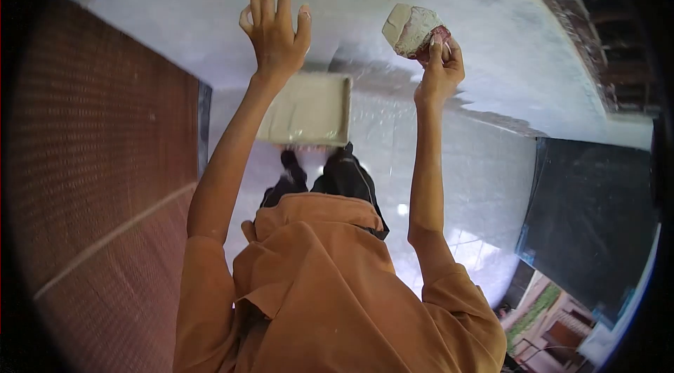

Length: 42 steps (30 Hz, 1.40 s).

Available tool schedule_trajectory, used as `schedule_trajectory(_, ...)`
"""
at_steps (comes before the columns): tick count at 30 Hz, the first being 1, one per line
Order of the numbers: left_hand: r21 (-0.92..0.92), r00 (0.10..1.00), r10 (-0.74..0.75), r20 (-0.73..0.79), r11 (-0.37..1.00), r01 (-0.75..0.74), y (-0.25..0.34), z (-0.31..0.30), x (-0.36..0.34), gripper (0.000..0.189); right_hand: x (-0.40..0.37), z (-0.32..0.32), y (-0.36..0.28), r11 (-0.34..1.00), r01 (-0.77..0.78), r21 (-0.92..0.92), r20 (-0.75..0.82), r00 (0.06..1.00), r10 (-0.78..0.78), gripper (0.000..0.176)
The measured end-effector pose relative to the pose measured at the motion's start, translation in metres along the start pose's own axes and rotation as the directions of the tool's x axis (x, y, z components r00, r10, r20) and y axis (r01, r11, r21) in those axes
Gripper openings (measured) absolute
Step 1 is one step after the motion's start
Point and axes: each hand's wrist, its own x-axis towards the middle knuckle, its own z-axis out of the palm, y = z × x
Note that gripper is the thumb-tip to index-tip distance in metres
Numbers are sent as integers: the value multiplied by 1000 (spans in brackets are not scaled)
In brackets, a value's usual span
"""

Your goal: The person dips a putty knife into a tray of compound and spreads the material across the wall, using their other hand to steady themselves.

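My left hand (279,36) is raised in front of the pale wall (337,1), fingers spread and nothing in it. White smears show on its fingertips. In my right hand (442,71) is a flat putty scraper (418,27), pinched at its reddish end between thumb and fingers. Thick off-white plaster coats the scraper's broad face, which overlaps the wall in this view. Below and between my hands, a shallow square tray (348,112) spread with cream-coloured plaster lies near my feet.
A brown woven wall panel (112,141) rises on the left. On the right are a dark board (590,218) and, higher up, a wall patch with exposed brown material (604,36). The smooth grey floor (393,141) is shiny around my feet. Outdoor ground shows at lower right.
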Motion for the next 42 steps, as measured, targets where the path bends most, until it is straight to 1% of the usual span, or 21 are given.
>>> schedule_trajectory(3, 71, 971, -188, 150, 981, 179, -10, -11, -46, 53, -28, -10, 28, 986, -155, -61, 81, 984, 160, 21)
schedule_trajectory(6, 114, 895, -372, 248, 928, 354, -18, -22, -91, 53, -47, -24, 58, 965, -213, -154, 159, 958, 237, 26)
schedule_trajectory(8, 181, 816, -507, 277, 862, 474, -18, -29, -126, 53, -64, -33, 74, 950, -267, -163, 202, 933, 297, 25)
schedule_trajectory(10, 201, 723, -619, 306, 785, 587, -24, -35, -173, 54, -95, -37, 105, 882, -209, -422, 263, 903, 340, 26)
schedule_trajectory(11, 195, 648, -694, 315, 715, 671, -29, -33, -194, 54, -112, -36, 124, 893, -220, -392, 239, 913, 330, 18)
schedule_trajectory(12, 210, 630, -702, 332, 706, 676, -37, -28, -216, 54, -126, -34, 142, 881, -242, -406, 228, 907, 354, 18)
schedule_trajectory(14, 117, 464, -817, 341, 527, 842, -55, -17, -263, 56, -153, -30, 175, 847, 55, -529, 446, 867, 223, 19)
schedule_trajectory(15, 152, 435, -829, 352, 509, 847, -54, -26, -279, 56, -170, -29, 182, 842, 139, -521, 496, 853, 165, 21)
schedule_trajectory(16, 64, 292, -881, 371, 338, 939, -59, -21, -296, 56, -180, -27, 191, 835, 123, -536, 495, 847, 193, 21)
schedule_trajectory(17, -25, 146, -905, 398, 149, 989, -62, -15, -313, 57, -187, -24, 202, 811, 170, -560, 569, 790, 228, 20)
schedule_trajectory(18, -13, 127, -909, 397, 133, 991, -59, -14, -317, 57, -190, -18, 208, 790, 219, -573, 638, 724, 262, 19)
schedule_trajectory(19, -59, -114, -894, 432, -154, 986, -54, -12, -314, 61, -193, -13, 213, 796, 274, -540, 678, 702, 219, 21)
schedule_trajectory(20, -95, -334, -812, 479, -427, 899, -52, -9, -309, 66, -199, -11, 225, 791, 269, -549, 676, 700, 231, 21)
schedule_trajectory(21, -73, -456, -731, 508, -564, 823, -54, -4, -307, 71, -202, -8, 237, 766, 305, -566, 690, 683, 238, 21)
schedule_trajectory(22, -67, -463, -725, 510, -570, 819, -60, 3, -319, 71, -205, -6, 247, 739, 340, -581, 702, 668, 246, 20)
schedule_trajectory(25, -167, -503, -553, 664, -765, 621, -71, 16, -346, 68, -216, -7, 264, 716, 361, -597, 707, 659, 257, 24)
schedule_trajectory(26, -168, -508, -552, 661, -769, 616, -74, 21, -351, 68, -218, -6, 269, 689, 375, -620, 703, 656, 275, 24)
schedule_trajectory(28, -225, -458, -504, 733, -814, 536, -73, 23, -349, 66, -221, -7, 275, 667, 419, -616, 722, 640, 264, 24)
schedule_trajectory(33, -229, -453, -473, 755, -838, 495, -73, 29, -341, 63, -223, -10, 279, 626, 476, -618, 749, 597, 285, 20)
schedule_trajectory(36, -247, -441, -460, 771, -854, 459, -74, 28, -339, 62, -228, -10, 280, 680, 471, -561, 772, 594, 226, 24)
schedule_trajectory(42, -244, -432, -457, 778, -852, 462, -76, 29, -336, 63, -227, -6, 276, 688, 432, -583, 774, 553, 308, 26)
